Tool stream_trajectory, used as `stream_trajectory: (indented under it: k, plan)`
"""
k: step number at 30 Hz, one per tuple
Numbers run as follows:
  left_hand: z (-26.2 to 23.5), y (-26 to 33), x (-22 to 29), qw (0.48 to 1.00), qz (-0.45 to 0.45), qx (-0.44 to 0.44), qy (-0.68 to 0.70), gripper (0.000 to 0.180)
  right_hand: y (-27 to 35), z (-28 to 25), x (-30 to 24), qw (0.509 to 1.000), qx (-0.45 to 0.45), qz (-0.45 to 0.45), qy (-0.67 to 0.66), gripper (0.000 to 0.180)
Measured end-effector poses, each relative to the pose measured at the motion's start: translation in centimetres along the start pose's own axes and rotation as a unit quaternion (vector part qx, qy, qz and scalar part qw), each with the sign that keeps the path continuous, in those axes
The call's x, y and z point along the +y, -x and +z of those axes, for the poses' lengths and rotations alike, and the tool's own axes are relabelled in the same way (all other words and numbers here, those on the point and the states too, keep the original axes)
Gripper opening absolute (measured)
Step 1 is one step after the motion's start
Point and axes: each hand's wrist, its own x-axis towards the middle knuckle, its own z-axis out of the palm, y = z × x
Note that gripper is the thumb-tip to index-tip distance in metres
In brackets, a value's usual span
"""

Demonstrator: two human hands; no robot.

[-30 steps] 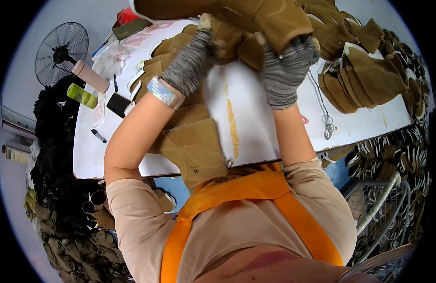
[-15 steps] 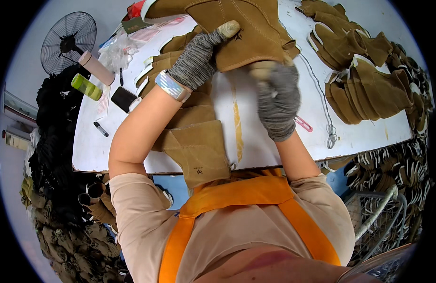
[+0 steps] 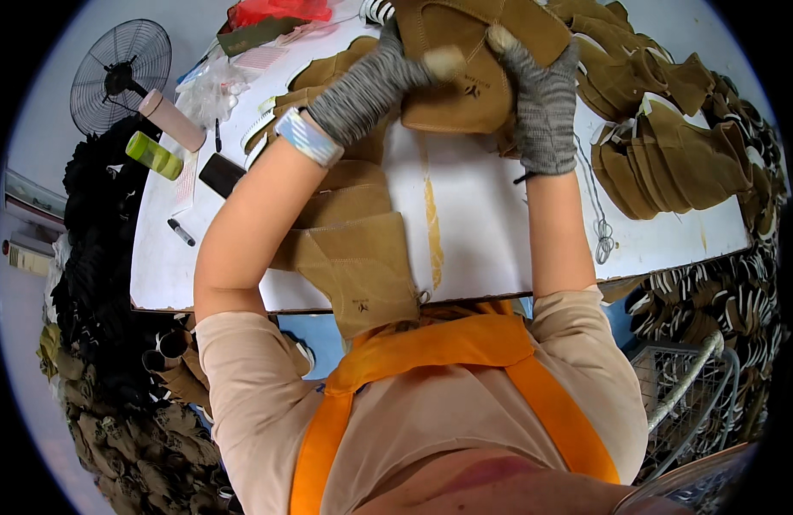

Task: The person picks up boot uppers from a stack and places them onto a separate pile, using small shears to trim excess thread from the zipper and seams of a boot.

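Observation:
Both of my hands wear grey knit gloves and grip a tan suede boot upper above the far part of the white table. My left hand holds its left side, with a light fingertip showing at the top. My right hand clasps its right edge. A stack of similar tan suede boot uppers lies under my left forearm, reaching over the table's near edge.
More tan suede pieces are piled at the table's right. At the left lie a green tube, a pink cylinder, a black phone and a marker. A fan stands far left. A wire basket sits at lower right.
The boot upper and both hands have come down in the picture and nearer the table's middle. My hands have shifted their grip, the right one now higher on the piece's right edge.

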Motion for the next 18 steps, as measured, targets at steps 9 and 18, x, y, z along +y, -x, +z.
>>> stream_trajectory:
  k: [9, 18]
  plan:
    - [-5.3, -2.5, 5.2, 0.980, 0.073, 0.111, 0.150, 0.075, -8.2, -2.0, 1.8, 0.970, -0.204, 0.122, 0.057, 0.084]
    - [-13.3, 0.0, 3.6, 0.956, 0.114, 0.041, 0.267, 0.103, -11.1, -3.8, 11.7, 0.784, -0.293, 0.118, 0.534, 0.092]
